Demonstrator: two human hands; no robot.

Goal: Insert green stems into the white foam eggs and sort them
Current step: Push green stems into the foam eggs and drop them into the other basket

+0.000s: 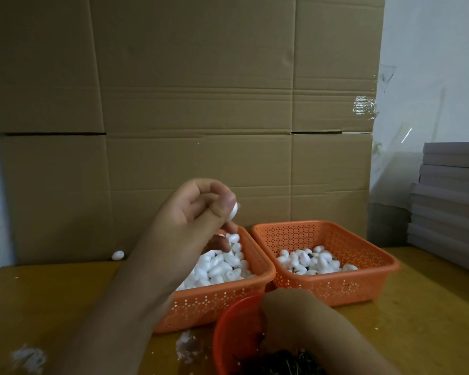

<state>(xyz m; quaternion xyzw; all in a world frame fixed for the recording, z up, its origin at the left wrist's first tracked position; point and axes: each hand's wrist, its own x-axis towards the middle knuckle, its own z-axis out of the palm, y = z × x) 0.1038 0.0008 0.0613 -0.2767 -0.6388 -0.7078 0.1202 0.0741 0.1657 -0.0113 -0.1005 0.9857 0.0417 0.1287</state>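
My left hand is raised above the left orange basket and pinches a white foam egg between thumb and fingers. That basket is heaped with plain foam eggs. The right orange basket holds foam eggs with dark stems among them. My right hand reaches down into a red bowl of dark green stems at the bottom edge; its fingers are hidden inside the bowl.
A flattened cardboard sheet stands upright behind the baskets. One loose foam egg lies on the wooden table by the cardboard. Foam crumbs lie at the near left. Grey boards are stacked at the right.
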